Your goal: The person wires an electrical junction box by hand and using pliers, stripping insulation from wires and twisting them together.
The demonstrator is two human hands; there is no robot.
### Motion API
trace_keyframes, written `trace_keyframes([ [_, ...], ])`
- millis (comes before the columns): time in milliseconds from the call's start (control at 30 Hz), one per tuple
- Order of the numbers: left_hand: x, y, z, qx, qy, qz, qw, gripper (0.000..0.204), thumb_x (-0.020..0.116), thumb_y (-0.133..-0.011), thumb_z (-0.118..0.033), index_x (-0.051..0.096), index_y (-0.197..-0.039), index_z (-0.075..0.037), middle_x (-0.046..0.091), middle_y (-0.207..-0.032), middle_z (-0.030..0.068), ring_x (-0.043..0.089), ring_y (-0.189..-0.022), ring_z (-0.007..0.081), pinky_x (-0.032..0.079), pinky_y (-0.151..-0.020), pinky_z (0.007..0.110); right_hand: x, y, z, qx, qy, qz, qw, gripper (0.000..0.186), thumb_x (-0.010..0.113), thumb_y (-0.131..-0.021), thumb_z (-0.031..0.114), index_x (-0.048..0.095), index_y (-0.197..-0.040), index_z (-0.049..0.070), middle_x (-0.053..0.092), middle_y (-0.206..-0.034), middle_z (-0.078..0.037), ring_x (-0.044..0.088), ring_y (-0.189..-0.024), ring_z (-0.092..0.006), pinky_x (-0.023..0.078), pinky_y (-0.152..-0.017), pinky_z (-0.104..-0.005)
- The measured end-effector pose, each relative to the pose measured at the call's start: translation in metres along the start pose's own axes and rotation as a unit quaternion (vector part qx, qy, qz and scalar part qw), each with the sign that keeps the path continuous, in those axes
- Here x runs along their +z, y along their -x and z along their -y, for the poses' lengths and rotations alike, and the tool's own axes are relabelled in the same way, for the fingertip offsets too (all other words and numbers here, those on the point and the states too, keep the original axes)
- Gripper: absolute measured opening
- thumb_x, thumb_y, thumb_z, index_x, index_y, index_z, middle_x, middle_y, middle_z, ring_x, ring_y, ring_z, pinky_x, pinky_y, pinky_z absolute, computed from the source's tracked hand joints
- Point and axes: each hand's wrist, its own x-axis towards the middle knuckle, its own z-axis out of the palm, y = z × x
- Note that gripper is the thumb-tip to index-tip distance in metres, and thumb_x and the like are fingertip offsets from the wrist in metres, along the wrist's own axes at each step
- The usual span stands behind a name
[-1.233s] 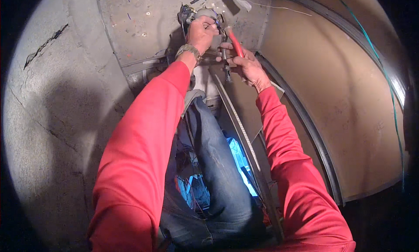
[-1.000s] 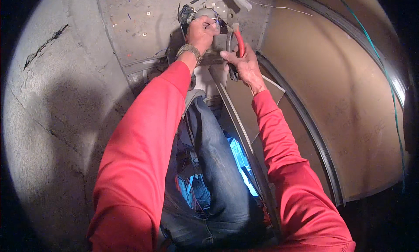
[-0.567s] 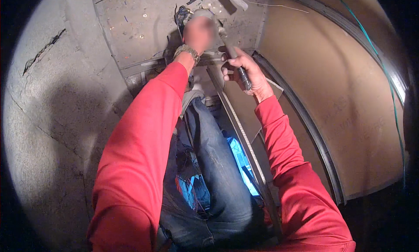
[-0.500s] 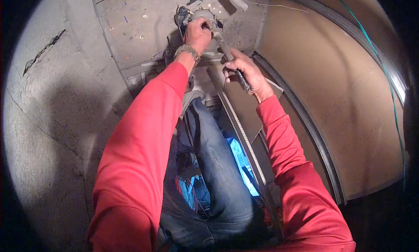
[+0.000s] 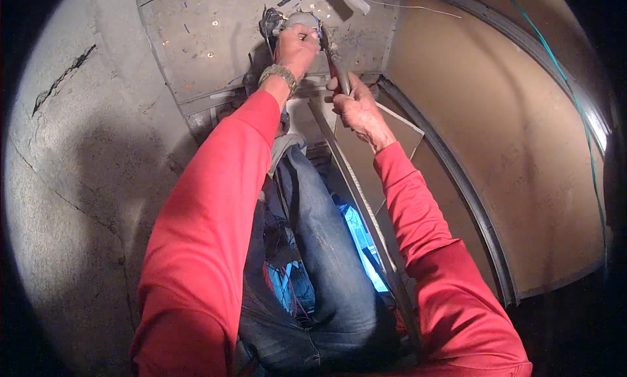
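My left hand (image 5: 297,54), a watch (image 5: 280,77) on its wrist, reaches up to a rounded grey object (image 5: 302,19) with dark material and wires beside it. Its fingers are closed in a pinch against that spot; what they hold is too small to tell. To the right, my right hand (image 5: 358,109) is wrapped round a hammer-like tool (image 5: 338,69) with a long grey shaft. The tool's far end is just right of my left fingers, and its grip is mostly hidden by my right hand.
A cracked concrete wall (image 5: 78,148) rises on the left. Brown board (image 5: 483,142) framed by metal track (image 5: 464,188) stands on the right, with a green cable (image 5: 562,70) hanging across it. Between my arms are my jeans-clad leg (image 5: 326,227) and a long metal strip (image 5: 359,194).
My right hand has moved slightly up and left and turned, bringing the tool more upright. Its dark grip end no longer shows below the hand. My left hand stays nearly in place.
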Motion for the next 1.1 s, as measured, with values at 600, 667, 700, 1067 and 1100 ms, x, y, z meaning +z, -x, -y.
trace_keyframes([
  [600, -0.002, -0.002, -0.004, 0.01, -0.028, 0.024, 0.999, 0.015, 0.069, -0.087, -0.02, 0.075, -0.091, -0.007, 0.073, -0.077, 0.0132, 0.072, -0.073, 0.0252, 0.055, -0.069, 0.038, 0.015, -0.019, -0.018, -0.146, 0.082, -0.053, 0.984, 0.047, 0.057, -0.087, 0.005, 0.048, -0.132, -0.002, 0.061, -0.114, -0.017, 0.054, -0.106, -0.0271, 0.042, -0.098, -0.0362],
  [667, 0.0, -0.002, -0.005, 0.0, -0.051, 0.018, 0.999, 0.016, 0.068, -0.087, -0.019, 0.074, -0.09, -0.005, 0.073, -0.076, 0.0141, 0.072, -0.072, 0.0242, 0.055, -0.068, 0.037, 0.011, -0.018, -0.021, -0.128, 0.101, -0.041, 0.986, 0.048, 0.058, -0.086, 0.005, 0.048, -0.132, -0.002, 0.061, -0.116, -0.018, 0.054, -0.109, -0.0265, 0.042, -0.099, -0.036],
  [700, -0.002, -0.003, -0.004, -0.001, -0.051, 0.017, 0.999, 0.016, 0.068, -0.087, -0.019, 0.074, -0.09, -0.005, 0.073, -0.076, 0.0141, 0.072, -0.072, 0.0242, 0.055, -0.068, 0.037, 0.01, -0.017, -0.02, -0.109, 0.118, -0.029, 0.987, 0.049, 0.058, -0.086, 0.006, 0.048, -0.133, -0.002, 0.06, -0.118, -0.019, 0.054, -0.111, -0.0259, 0.042, -0.099, -0.0358],
  [1067, -0.004, -0.018, 0.006, 0.138, -0.208, 0.057, 0.967, 0.01, 0.063, -0.091, -0.007, 0.066, -0.091, 0.002, 0.07, -0.074, 0.0122, 0.07, -0.065, 0.0183, 0.056, -0.06, 0.032, -0.025, -0.037, -0.014, -0.271, 0.326, -0.022, 0.905, 0.079, 0.055, -0.077, 0.004, 0.036, -0.154, 0.005, 0.06, -0.12, -0.022, 0.059, -0.106, -0.0346, 0.049, -0.091, -0.0425],
  [1100, -0.011, -0.016, 0.009, 0.135, -0.212, 0.055, 0.966, 0.01, 0.063, -0.091, -0.007, 0.066, -0.091, 0.002, 0.07, -0.074, 0.0122, 0.07, -0.065, 0.0183, 0.056, -0.06, 0.032, -0.02, -0.026, 0.009, -0.18, 0.229, 0.034, 0.956, 0.069, 0.053, -0.077, 0.003, 0.045, -0.145, 0.004, 0.061, -0.109, -0.018, 0.058, -0.093, -0.0296, 0.049, -0.08, -0.0405],
])
